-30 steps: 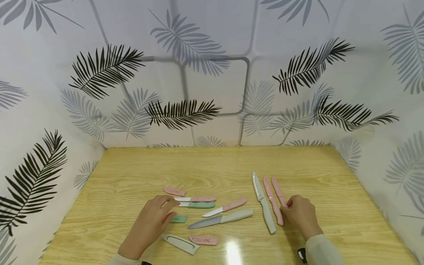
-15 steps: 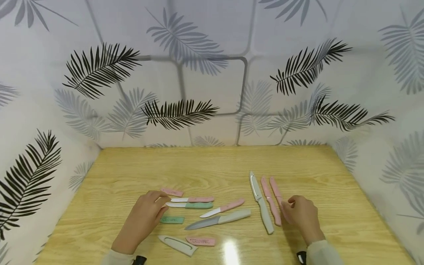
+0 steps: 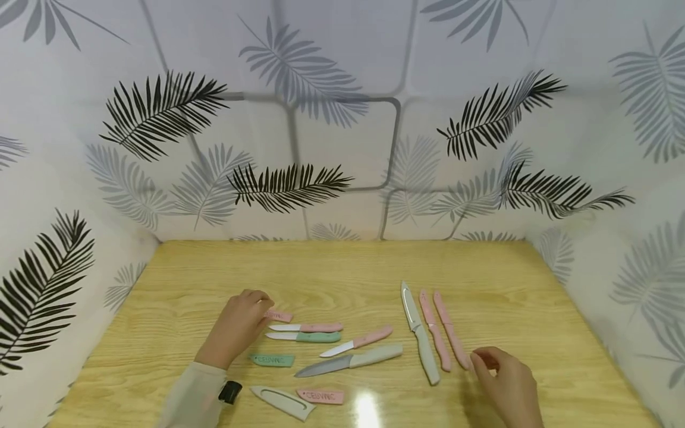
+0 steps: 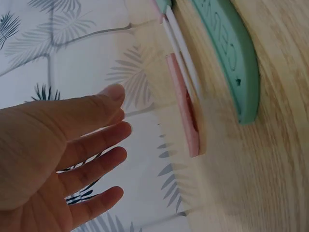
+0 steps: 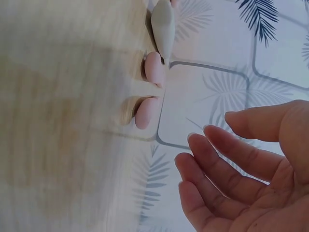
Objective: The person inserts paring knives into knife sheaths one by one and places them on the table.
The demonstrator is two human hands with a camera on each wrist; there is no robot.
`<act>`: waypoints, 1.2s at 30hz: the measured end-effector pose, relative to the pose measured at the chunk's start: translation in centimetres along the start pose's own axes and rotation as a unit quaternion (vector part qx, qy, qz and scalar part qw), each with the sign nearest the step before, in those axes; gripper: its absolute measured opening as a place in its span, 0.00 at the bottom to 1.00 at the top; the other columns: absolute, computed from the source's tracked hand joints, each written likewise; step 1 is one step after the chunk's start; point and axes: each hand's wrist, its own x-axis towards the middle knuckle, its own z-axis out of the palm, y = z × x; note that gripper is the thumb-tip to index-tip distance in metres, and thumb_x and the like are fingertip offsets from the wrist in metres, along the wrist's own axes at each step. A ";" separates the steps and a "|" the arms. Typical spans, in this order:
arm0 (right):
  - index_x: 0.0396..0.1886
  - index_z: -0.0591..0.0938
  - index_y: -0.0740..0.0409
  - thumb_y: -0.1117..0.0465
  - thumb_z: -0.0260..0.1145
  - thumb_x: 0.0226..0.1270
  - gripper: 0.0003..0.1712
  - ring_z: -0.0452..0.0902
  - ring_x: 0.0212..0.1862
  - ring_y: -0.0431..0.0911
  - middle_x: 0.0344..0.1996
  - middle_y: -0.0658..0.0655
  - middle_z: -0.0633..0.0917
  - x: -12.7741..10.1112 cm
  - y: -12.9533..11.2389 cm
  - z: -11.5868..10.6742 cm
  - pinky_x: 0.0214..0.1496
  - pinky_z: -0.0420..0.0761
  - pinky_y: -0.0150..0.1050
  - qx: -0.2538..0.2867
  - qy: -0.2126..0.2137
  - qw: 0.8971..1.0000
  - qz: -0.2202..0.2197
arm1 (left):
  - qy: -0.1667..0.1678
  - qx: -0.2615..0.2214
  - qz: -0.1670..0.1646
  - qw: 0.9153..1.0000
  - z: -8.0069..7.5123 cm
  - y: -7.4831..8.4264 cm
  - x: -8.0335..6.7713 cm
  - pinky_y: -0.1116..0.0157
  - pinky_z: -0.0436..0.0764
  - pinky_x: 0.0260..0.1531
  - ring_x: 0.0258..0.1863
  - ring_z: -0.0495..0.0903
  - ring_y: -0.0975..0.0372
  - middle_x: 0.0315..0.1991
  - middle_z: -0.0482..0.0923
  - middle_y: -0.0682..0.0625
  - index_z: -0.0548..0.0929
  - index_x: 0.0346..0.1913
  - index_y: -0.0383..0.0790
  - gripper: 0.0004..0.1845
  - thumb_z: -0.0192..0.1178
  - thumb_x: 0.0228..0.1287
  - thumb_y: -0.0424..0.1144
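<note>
On the wooden table (image 3: 342,267), near its left side, I see a small pink blade cover (image 3: 280,316) lying flat with raised lettering on it — my left hand (image 3: 235,327) reaches over it, fingertips at its near end, though I cannot tell whether they touch. In the left wrist view the fingers (image 4: 91,145) are straight and spread a little, holding nothing, with the pink cover's edge (image 4: 183,106) just beyond them.

Just past that cover lie a pink-handled knife (image 3: 307,327) and a green-handled knife (image 3: 305,337) side by side, both blades bare. A green cover (image 3: 273,360) sits nearer me, with a grey cover (image 3: 282,402) and another pink cover (image 3: 321,396) at the front edge — all three empty. A small pink knife (image 3: 357,341) and a long grey knife (image 3: 349,361) lie in the middle.

To the right, a sheathed grey knife (image 3: 420,333) and two sheathed pink knives (image 3: 443,337) lie in a row. My right hand (image 3: 505,383) hovers just beside their handle ends, fingers (image 5: 227,164) loosely curved and apart, gripping nothing.
</note>
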 end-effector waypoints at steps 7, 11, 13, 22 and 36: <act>0.41 0.84 0.66 0.58 0.64 0.67 0.14 0.84 0.36 0.57 0.33 0.61 0.87 -2.1 0.4 -0.8 0.41 0.84 0.53 0.001 0.004 1.000 0.020 | -0.046 0.028 -0.009 0.999 1.0 0.2 1.0 0.53 0.83 0.37 0.40 0.81 0.51 0.39 0.82 0.45 0.86 0.38 0.38 0.11 0.73 0.49 0.31; 0.42 0.84 0.66 0.56 0.64 0.68 0.15 0.84 0.37 0.57 0.33 0.60 0.87 -2.9 0.3 -0.8 0.41 0.84 0.53 0.008 -0.008 0.999 0.040 | -0.077 0.016 -0.016 0.997 1.3 0.4 1.4 0.53 0.83 0.34 0.38 0.81 0.52 0.38 0.82 0.45 0.87 0.37 0.40 0.09 0.71 0.52 0.29; 0.43 0.84 0.65 0.56 0.63 0.68 0.15 0.85 0.37 0.56 0.33 0.59 0.87 -3.2 0.3 -0.7 0.41 0.84 0.52 0.014 -0.015 0.998 0.051 | -0.090 0.009 -0.019 0.996 1.4 0.6 1.7 0.53 0.82 0.34 0.38 0.81 0.52 0.39 0.83 0.46 0.87 0.37 0.41 0.08 0.69 0.53 0.29; 0.43 0.84 0.64 0.54 0.63 0.68 0.17 0.85 0.36 0.51 0.32 0.56 0.87 -3.9 0.2 -0.1 0.38 0.84 0.46 0.032 -0.038 0.995 0.084 | -0.122 0.021 -0.014 0.992 2.7 0.7 2.1 0.54 0.82 0.32 0.33 0.78 0.54 0.32 0.80 0.47 0.86 0.34 0.40 0.06 0.68 0.55 0.28; 0.40 0.85 0.58 0.57 0.70 0.61 0.11 0.83 0.29 0.42 0.26 0.47 0.86 -4.4 -1.0 0.3 0.31 0.83 0.34 0.016 -0.024 0.999 0.046 | -0.103 0.046 -0.003 0.994 3.1 0.6 1.6 0.56 0.81 0.27 0.28 0.77 0.54 0.29 0.76 0.44 0.80 0.34 0.36 0.04 0.67 0.58 0.29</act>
